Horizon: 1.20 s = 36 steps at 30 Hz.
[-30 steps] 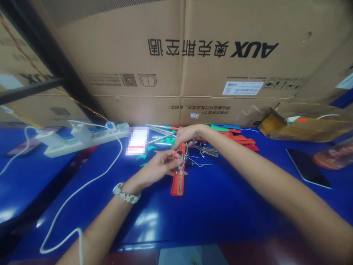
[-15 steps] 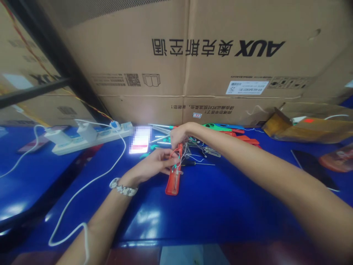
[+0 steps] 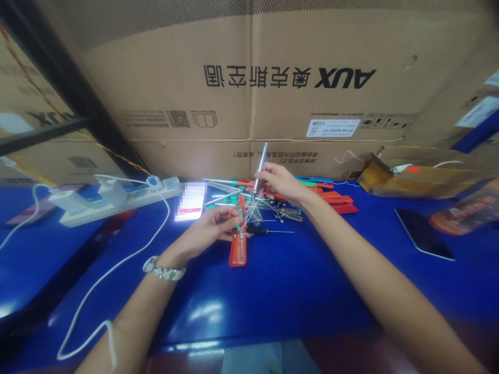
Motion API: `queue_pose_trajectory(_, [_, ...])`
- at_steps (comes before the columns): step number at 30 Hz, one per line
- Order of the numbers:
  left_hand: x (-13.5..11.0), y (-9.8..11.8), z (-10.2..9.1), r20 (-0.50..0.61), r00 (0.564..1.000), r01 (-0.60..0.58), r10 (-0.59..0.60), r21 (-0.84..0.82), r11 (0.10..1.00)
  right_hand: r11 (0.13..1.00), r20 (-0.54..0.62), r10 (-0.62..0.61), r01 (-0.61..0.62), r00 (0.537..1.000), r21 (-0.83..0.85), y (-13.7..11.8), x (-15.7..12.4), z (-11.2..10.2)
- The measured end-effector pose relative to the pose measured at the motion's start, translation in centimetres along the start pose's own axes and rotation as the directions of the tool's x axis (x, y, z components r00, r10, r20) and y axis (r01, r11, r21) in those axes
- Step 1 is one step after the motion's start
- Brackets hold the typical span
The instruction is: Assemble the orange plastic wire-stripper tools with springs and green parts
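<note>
Left hand (image 3: 216,227) pinches a red casing (image 3: 235,246); right hand (image 3: 278,183) holds a metal tube (image 3: 262,162)

The left hand is closed on the upper part of the red casing, thumb on top, with the casing's lower end pointing toward the person, over the blue table (image 3: 292,301). A clear part (image 3: 241,252) lies in that lower end. The right hand, just beyond and to the right, has its fingers clamped around the metal tube, which leans slightly right and stands above the casing's far end. Thin white wires (image 3: 246,218) loop between the casing and the right hand; where they end is too small to tell.

Just right of the casing lies a dark-handled screwdriver (image 3: 261,231), shaft pointing right. Behind the hands is a heap of parts, with more red pieces (image 3: 341,201) on the right and silvery rods (image 3: 223,198) on the left. Left of the heap, a lit screen (image 3: 191,202) is blurred out, and beyond it sits a white power strip (image 3: 83,214) with plugs. Well to the right are a dark phone (image 3: 423,234) and a bottle (image 3: 468,212). A small opened box (image 3: 417,179) rests behind them, and a large AUX carton (image 3: 273,39) stands across the back.
</note>
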State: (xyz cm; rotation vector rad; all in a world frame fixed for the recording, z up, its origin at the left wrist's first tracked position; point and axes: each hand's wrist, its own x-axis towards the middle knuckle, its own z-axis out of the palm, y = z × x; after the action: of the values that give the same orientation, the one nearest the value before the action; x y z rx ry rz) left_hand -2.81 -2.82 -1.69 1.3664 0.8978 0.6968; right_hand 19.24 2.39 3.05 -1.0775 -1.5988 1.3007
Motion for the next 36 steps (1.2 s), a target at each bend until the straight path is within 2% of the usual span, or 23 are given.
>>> queue_pose_trajectory(3, [0.0, 0.0, 0.2, 0.015, 1.0, -0.011, 0.011, 0.0, 1.0, 0.995, -0.048, -0.079, 0.082, 0.996, 0.064, 0.6, -0.7, 0.7])
queue_pose_trajectory(8, [0.0, 0.0, 0.5, 0.071, 0.997, 0.008, -0.009, 0.015, 1.0, 0.985, -0.104, -0.148, 0.157, 0.983, 0.077, 1.7, 0.2, 1.9])
queue_pose_trajectory(14, [0.0, -0.1, 0.7, 0.066, 0.998, -0.002, 0.003, -0.017, 1.0, 0.982, -0.097, -0.158, 0.166, 0.983, 0.086, 2.3, 0.8, 2.3])
queue_pose_trajectory(24, [0.2, -0.3, 0.8, 0.028, 0.999, -0.046, 0.046, -0.012, 0.999, 0.968, -0.144, -0.17, 0.193, 0.975, 0.16, 2.5, 0.1, 2.5])
queue_pose_trajectory(28, [0.2, -0.3, 1.0, -0.018, 1.0, -0.014, 0.014, -0.007, 1.0, 0.964, -0.127, -0.17, 0.192, 0.977, 0.183, 2.8, -0.1, 2.3])
queue_pose_trajectory(33, [0.2, -0.1, 1.6, -0.045, 0.999, 0.009, -0.009, -0.015, 1.0, 0.966, -0.189, -0.171, 0.202, 0.967, 0.16, 3.1, 0.0, 2.2])
queue_pose_trajectory(36, [0.2, 0.0, 1.7, -0.055, 0.998, 0.002, -0.004, -0.041, 0.999, 0.962, -0.184, -0.193, 0.222, 0.964, 0.156, 3.0, -0.2, 2.3])
